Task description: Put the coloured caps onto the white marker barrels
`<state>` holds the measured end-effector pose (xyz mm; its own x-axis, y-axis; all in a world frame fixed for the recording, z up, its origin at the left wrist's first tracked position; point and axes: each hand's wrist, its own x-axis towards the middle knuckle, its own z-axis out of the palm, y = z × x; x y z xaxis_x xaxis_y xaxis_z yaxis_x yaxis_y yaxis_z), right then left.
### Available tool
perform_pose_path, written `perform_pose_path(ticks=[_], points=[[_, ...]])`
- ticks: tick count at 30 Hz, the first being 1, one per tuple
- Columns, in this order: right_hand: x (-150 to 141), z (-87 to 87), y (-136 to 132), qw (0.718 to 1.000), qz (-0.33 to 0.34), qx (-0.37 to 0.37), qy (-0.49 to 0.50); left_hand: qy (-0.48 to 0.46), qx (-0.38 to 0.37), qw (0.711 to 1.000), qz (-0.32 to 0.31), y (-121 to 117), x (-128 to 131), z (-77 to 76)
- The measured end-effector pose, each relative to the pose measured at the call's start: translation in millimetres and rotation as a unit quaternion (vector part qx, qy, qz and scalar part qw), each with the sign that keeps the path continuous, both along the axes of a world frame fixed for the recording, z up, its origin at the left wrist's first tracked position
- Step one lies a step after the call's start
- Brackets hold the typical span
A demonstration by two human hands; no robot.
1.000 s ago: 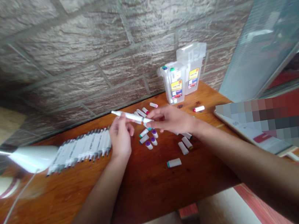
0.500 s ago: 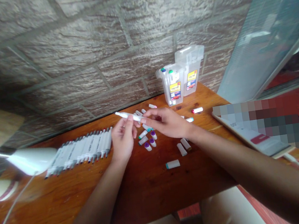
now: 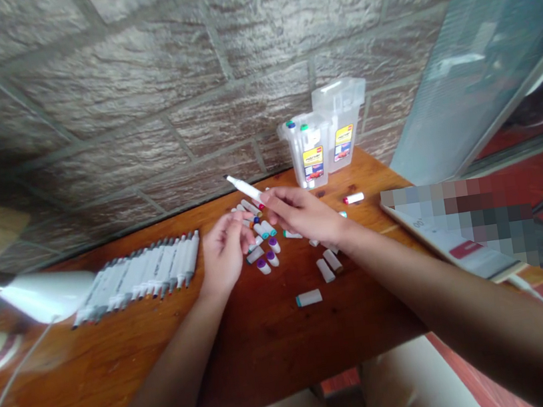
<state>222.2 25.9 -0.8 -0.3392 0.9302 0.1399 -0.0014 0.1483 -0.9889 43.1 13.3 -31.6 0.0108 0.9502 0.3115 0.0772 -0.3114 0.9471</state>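
Observation:
My right hand (image 3: 306, 215) grips a white marker (image 3: 245, 188) between thumb and fingers. The marker's dark narrow tip points up and left, clear of the wooden table. Beside it, my left hand (image 3: 225, 250) has its fingers curled in and the thumb near them; whether anything small is inside cannot be seen. Loose marker caps lie below and between the hands, among them purple-topped caps (image 3: 272, 257) standing upright and a teal-ended cap (image 3: 309, 298) lying nearer me. Two white caps (image 3: 329, 264) lie under my right wrist.
Uncapped markers (image 3: 140, 274) lie in a slanting row at left, by a white lamp (image 3: 47, 296). Two clear marker cases (image 3: 312, 157) stand by the brick wall, one with a few markers inside. A red-ended cap (image 3: 353, 198) and a tablet (image 3: 453, 242) are at right.
Both hands were on the marker; now only the right holds it. The marker has tilted up and a dark tip shows. The left hand has come away from it.

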Motion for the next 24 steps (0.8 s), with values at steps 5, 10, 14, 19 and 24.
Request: perform_pose_path(ticks=[5, 10, 14, 19, 24], points=[[-2, 9.9, -2, 0.983, -0.011, -0.139, 0.12, 0.007, 0.007, 1.0, 0.025, -1, 0, 0.8], [1, 13.8, 0, 0.962, -0.041, -0.183, 0.196, 0.018, 0.006, 0.999, 0.041, -2, 1, 2.6], [0, 11.4, 1, 0.963, -0.04, -0.187, 0.192, 0.051, 0.012, 0.998, 0.034, -6, 2, 2.1], [-2, 10.3, -1, 0.962, -0.055, -0.192, 0.186, 0.064, 0.017, 0.997, 0.028, -8, 3, 3.9], [2, 13.3, 3, 0.957, -0.06, -0.181, 0.219, 0.065, 0.014, 0.997, 0.035, -7, 4, 4.8]])
